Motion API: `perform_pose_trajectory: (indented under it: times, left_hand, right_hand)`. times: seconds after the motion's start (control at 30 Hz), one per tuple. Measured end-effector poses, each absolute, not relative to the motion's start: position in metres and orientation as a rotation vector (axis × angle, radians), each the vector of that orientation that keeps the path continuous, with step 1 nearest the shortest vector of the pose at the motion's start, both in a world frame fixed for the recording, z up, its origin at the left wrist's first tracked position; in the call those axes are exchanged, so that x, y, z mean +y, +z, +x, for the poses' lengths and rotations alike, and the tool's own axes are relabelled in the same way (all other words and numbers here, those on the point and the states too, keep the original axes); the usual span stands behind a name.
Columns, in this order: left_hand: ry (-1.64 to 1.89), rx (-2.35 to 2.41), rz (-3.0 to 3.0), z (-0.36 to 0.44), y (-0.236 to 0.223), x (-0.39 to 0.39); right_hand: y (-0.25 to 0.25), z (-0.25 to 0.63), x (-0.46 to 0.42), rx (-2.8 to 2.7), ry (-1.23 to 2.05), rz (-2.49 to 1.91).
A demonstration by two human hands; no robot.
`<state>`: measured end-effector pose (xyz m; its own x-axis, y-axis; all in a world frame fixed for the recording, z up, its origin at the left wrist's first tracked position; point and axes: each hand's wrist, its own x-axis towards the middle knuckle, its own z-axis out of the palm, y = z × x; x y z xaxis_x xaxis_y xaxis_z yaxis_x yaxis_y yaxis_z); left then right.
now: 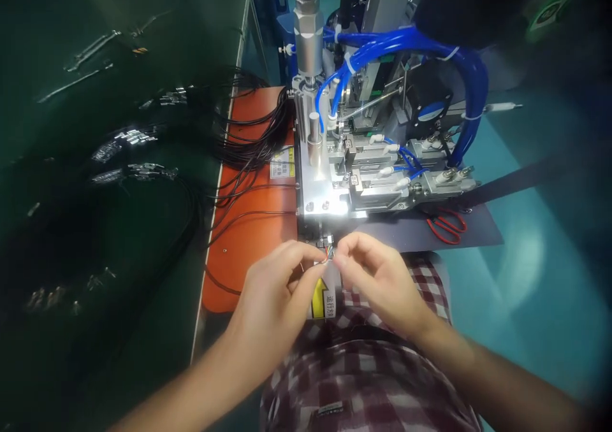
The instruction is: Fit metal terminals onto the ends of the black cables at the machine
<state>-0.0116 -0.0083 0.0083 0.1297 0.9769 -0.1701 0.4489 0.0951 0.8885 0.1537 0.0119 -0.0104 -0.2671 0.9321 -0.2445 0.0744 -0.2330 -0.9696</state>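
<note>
Small coloured wires (328, 252) fan out at the front of a metal machine (329, 193). My left hand (280, 279) pinches them between thumb and forefinger from the left. From the right, my right hand (370, 269) has thumb and forefinger closed at the same wires; its fingertips cover what lies between them. A small metallic connector piece (329, 239) sits just beyond the fingertips, at the machine's front edge. Below the wires is a white label with a yellow arrow (319, 298), partly covered by my left thumb.
Black cables (258, 139) run over an orange board (261, 234) to the dark table (143, 241) on the left, where bundles of cable ends (136, 137) lie. Blue air tubes (406, 40) arch over the machine. Red-handled scissors (447, 227) rest at right on a dark plate (480, 228).
</note>
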Motion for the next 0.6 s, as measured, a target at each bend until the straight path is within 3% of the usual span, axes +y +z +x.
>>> perform_pose_trajectory:
  times: [0.23,0.6]
  left_hand:
    - [0.765,1.207,0.832,-0.015,-0.008,-0.001]
    - [0.819,1.184,0.812,-0.016,-0.009,-0.003]
  right_hand:
    - [-0.019,0.148,0.008,-1.213,1.699,-1.258]
    - [-0.025,0.148,0.004,-1.395,1.496,-1.247]
